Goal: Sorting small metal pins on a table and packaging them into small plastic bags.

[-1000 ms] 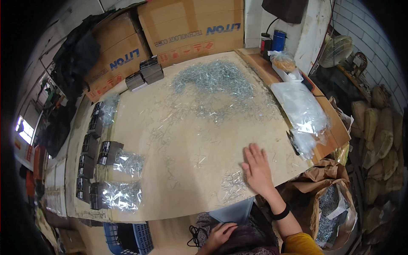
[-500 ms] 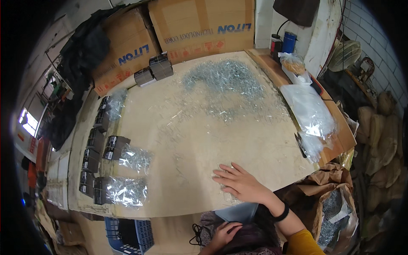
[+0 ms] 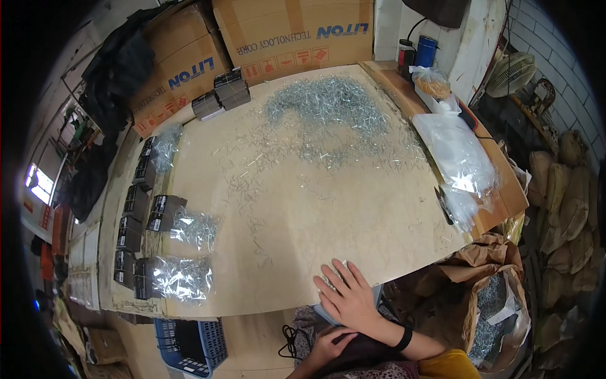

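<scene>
Since the frame half a second ago, the right hand has drawn back toward the person, to the near edge of the pale tabletop. It lies palm down, fingers spread and clasped round nothing. Thin metal pieces lie heaped toward the far side of the tabletop, with a looser scatter running down the middle. Just below the edge, partly hidden by the right hand, is a blue tray. The left hand is bent at the person's lap, just beside the tray; whether it grips anything, I cannot tell. A black band circles the right wrist.

On the left, two clear bags of pieces lie beside dark bundles. On the right, flat clear plastic bags lie on a brown board, near dark scissors. Large cardboard boxes stand behind the tabletop. Below it are a blue basket and, to the right, an open paper bag holding more metal pieces.
</scene>
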{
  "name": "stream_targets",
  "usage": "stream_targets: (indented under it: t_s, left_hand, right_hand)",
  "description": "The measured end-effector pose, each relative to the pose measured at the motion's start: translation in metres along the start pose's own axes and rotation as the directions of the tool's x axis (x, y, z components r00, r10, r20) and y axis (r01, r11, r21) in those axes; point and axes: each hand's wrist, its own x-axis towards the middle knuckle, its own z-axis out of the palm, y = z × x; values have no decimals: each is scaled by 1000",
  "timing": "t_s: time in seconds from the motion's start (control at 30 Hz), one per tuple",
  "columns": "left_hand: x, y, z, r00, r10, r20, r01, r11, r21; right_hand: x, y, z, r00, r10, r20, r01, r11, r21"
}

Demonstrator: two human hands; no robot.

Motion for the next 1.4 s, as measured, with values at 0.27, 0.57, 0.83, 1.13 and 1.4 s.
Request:
stream_targets:
  t_s: [0.27,0.57,0.83,1.13,1.4]
  left_hand:
    - [-4,17,-4,980,-196,33,195,981,17]
    - [2,8,-7,983,-161,88,129,947,293]
    - [3,5,-7,994,-71,80,60,989,133]
    - [5,-18,-5,973,-153,175,153,988,16]
    - [2,-30,-15,842,-251,477,291,957,-10]
  right_hand:
    - [-43,23,-12,970,-115,-213,177,936,303]
    - [-65,31,-22,977,-147,-153,189,931,311]
    - [-127,39,-11,952,219,215,-285,891,354]
    - [-143,48,-1,875,187,446,-378,839,391]
    - [-153,52,-1,799,-35,600,-346,789,507]
